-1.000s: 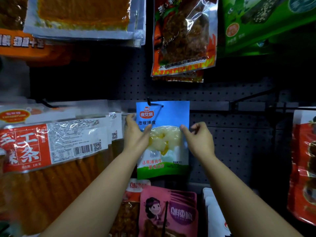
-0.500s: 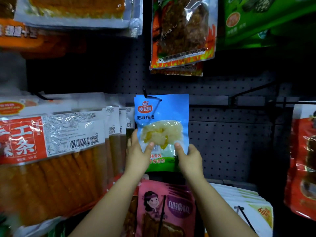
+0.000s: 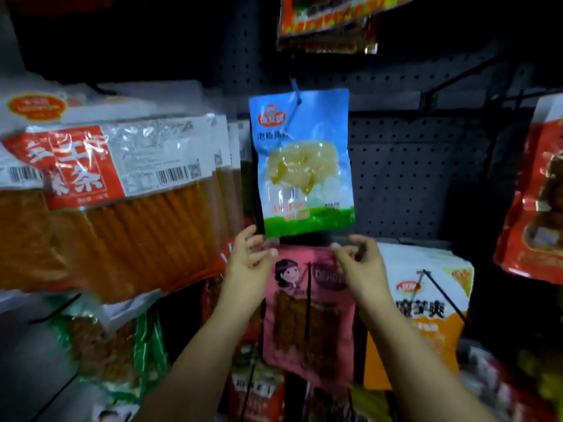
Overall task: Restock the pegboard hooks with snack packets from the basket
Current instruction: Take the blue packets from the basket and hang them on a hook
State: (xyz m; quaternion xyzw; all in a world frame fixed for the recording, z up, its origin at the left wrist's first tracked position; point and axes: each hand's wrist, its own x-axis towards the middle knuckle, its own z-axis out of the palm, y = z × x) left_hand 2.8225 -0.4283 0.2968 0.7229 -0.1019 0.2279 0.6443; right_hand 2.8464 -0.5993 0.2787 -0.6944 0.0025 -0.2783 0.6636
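A blue and green snack packet [image 3: 301, 159] with pale yellow pieces in its clear window hangs from a hook [image 3: 295, 89] on the dark pegboard [image 3: 405, 178]. My left hand [image 3: 248, 263] is just below the packet's lower left corner, fingers spread, holding nothing. My right hand [image 3: 361, 263] is below the lower right corner, fingers loosely curled and empty. Neither hand touches the packet. The basket is out of view.
Large orange stick-snack packs [image 3: 122, 193] hang close on the left. A pink packet [image 3: 307, 315] and a white-orange packet [image 3: 423, 309] hang below the hands. Red packets hang above [image 3: 329, 22] and at the right edge [image 3: 539, 202]. An empty hook [image 3: 457, 74] juts out at the upper right.
Both hands slid down the blue packet's sides and came off its bottom edge. The packet now hangs by itself on the hook. The view has tilted downward.
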